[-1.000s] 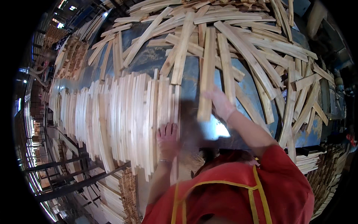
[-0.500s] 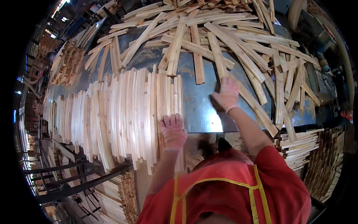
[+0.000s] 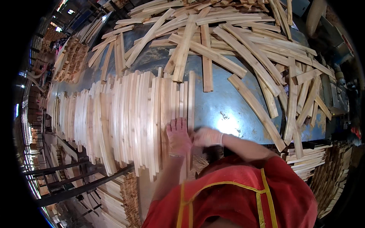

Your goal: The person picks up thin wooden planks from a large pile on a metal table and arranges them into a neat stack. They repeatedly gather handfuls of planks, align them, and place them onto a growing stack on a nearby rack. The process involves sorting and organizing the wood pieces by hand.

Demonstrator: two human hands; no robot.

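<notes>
Left hand: lay flat, fingers spread, on the aligned wooden slats at centre
Right hand: blurred, grip unclear, touching the rightmost slat
Counter: blue, loose slats across upper right

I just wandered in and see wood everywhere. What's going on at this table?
A person in a red top stands at a blue metal table. The gloved left hand lies flat on a row of slats packed side by side. The gloved right hand is at the row's last slat. Loose slats lie jumbled beyond.
</notes>
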